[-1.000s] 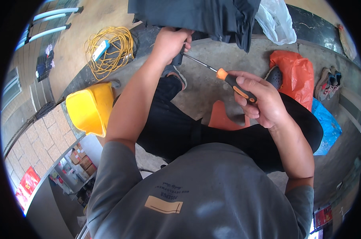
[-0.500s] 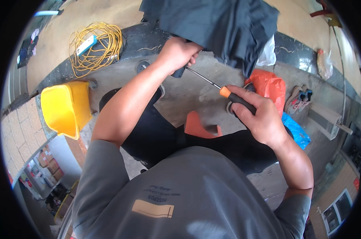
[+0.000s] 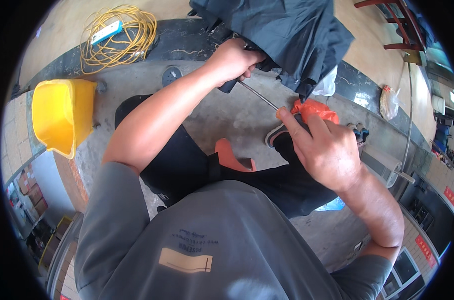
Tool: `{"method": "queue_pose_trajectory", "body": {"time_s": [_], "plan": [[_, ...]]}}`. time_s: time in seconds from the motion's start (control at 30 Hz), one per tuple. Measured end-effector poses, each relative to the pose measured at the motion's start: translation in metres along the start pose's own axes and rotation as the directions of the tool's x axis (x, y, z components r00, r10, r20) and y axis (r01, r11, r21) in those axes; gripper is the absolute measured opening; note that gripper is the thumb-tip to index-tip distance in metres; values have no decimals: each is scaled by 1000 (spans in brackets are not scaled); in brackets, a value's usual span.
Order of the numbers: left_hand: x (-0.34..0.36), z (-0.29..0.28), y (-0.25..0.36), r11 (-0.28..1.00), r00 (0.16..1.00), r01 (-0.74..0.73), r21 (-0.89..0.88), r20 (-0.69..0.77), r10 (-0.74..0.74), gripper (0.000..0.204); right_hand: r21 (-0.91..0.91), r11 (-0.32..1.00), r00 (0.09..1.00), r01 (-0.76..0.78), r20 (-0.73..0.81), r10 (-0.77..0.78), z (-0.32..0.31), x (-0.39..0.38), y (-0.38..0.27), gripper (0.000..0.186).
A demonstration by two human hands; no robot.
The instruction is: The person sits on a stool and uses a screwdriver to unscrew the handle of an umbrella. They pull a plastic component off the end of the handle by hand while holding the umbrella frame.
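A black umbrella (image 3: 282, 37) with loosely gathered cloth hangs at the upper middle. My left hand (image 3: 234, 60) is closed around it near the lower end of the cloth, and a black handle (image 3: 229, 86) juts out below the fingers. A screwdriver (image 3: 258, 95) slants down to the right from there, its metal tip at the handle's edge; whether they touch is hidden. My right hand (image 3: 327, 150) grips the screwdriver from above, the back of the hand upward, covering nearly all its handle except an orange end by the index finger.
Left are a yellow bin (image 3: 62, 117) and a coiled yellow extension cord (image 3: 119, 42) with a power strip. An orange bag (image 3: 317, 111) and shoes (image 3: 358, 132) lie to the right. A reddish seat (image 3: 232, 157) shows between my legs. A dark red wooden frame (image 3: 402, 25) stands far right.
My right hand has rolled over on the screwdriver, its back now upward and the black grip hidden. The left hand keeps its hold on the umbrella. The whole view has shifted somewhat.
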State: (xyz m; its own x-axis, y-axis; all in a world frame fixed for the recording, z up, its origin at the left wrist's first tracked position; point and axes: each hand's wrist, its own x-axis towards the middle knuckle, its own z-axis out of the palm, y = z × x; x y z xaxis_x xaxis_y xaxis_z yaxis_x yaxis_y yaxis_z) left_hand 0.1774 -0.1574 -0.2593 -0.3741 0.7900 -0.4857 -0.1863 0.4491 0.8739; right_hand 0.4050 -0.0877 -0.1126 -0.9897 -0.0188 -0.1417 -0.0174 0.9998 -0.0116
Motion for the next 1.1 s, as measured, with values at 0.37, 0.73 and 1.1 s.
{"method": "queue_pose_trajectory", "body": {"time_s": [0.37, 0.73, 1.1], "plan": [[7, 4, 15, 956, 993, -122, -266, -32, 118, 26, 771, -457, 674, -443, 623, 398, -20, -11, 19, 52], [1, 4, 16, 958, 996, -89, -274, -15, 88, 28, 736, -49, 652, -676, 627, 426, -20, -4, 15, 41], [8, 1, 17, 985, 991, -129, -117, -63, 122, 27, -245, 962, 992, 123, 39, -117, -38, 11, 7, 50]]}}
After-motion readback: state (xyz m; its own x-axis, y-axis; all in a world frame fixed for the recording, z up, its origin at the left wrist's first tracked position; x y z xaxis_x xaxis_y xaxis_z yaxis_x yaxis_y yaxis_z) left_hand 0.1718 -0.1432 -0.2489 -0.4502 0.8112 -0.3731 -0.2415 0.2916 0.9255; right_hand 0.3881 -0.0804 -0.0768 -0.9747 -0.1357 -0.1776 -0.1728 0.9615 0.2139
